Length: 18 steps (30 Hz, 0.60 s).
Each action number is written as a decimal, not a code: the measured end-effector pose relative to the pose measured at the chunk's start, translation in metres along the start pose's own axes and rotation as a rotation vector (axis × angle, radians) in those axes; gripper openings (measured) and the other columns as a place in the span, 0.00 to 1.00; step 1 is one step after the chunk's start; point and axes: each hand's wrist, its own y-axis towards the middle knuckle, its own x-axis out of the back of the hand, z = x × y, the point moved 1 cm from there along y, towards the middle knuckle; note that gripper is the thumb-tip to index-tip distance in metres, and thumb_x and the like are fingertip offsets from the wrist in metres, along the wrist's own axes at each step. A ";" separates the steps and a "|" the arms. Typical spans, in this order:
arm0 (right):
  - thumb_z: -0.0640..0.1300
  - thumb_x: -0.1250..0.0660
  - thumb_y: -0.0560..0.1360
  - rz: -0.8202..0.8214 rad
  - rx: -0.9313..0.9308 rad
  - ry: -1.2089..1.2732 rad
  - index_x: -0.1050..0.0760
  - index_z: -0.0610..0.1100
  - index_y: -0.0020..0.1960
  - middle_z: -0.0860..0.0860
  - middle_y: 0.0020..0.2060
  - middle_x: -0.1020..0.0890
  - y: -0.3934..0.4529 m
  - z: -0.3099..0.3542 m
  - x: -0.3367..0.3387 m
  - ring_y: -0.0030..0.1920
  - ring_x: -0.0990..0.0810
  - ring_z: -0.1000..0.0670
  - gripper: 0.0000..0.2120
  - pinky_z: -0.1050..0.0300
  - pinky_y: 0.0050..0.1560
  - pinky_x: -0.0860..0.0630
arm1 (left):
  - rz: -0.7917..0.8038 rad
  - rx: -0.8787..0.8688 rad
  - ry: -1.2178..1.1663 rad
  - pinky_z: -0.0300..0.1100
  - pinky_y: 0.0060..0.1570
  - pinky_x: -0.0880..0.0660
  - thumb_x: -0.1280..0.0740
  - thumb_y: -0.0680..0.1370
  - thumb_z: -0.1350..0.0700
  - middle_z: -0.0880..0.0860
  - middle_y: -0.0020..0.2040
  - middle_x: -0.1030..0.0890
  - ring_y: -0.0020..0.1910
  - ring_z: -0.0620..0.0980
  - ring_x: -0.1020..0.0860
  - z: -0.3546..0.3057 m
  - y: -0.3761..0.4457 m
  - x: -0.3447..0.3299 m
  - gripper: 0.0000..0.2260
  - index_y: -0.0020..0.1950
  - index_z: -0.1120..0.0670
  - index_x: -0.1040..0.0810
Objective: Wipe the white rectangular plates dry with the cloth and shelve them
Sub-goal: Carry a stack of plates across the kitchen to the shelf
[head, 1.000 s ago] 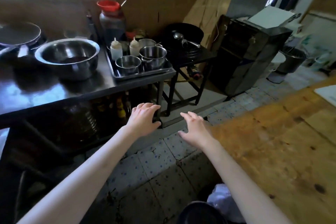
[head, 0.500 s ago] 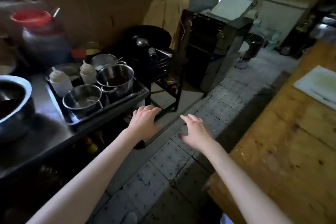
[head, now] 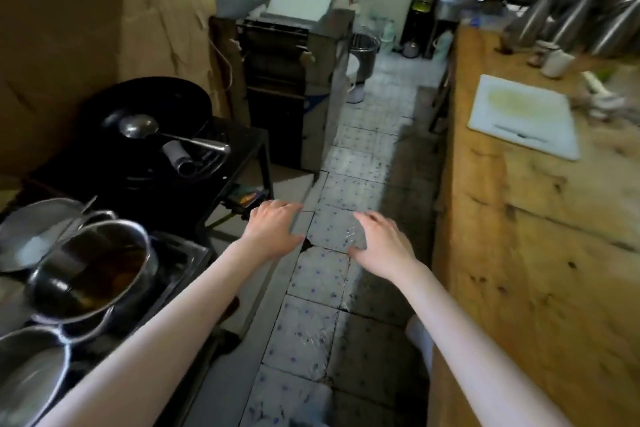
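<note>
1. Left hand [head: 273, 234] and right hand [head: 382, 248] hover mid-frame over the tiled floor [head: 308, 326], fingers loosely spread, holding nothing.
2. A white rectangular slab [head: 523, 121] lies upper right on the wooden counter [head: 519, 253]; plate or board, I cannot tell.

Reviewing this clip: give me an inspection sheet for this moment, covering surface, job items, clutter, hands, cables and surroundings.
Surface: wooden counter on the right, worn; dark metal counter on the left.
Job's things: no white rectangular plates, cloth or shelf seen; the white board on the wooden counter looks like a cutting board.
Clutter: steel pots on the metal counter; black wok with a ladle on a low stand; blurred metal items at the far end of the wooden counter.
Hands: left hand and right hand both open, empty, held out over the tiled floor.
Cables: a thin wire hangs by the wall.
Surroundings: narrow aisle, dark machine, bucket beyond.
</note>
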 end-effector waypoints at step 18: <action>0.55 0.34 0.75 -0.094 -0.183 -0.027 0.44 0.49 0.75 0.46 0.74 0.40 0.226 -0.100 0.105 0.72 0.42 0.42 0.33 0.44 0.67 0.35 | 0.044 -0.252 0.089 0.51 0.69 0.37 0.34 0.76 0.44 0.52 0.73 0.34 0.72 0.54 0.37 -0.053 0.317 0.049 0.29 0.75 0.49 0.38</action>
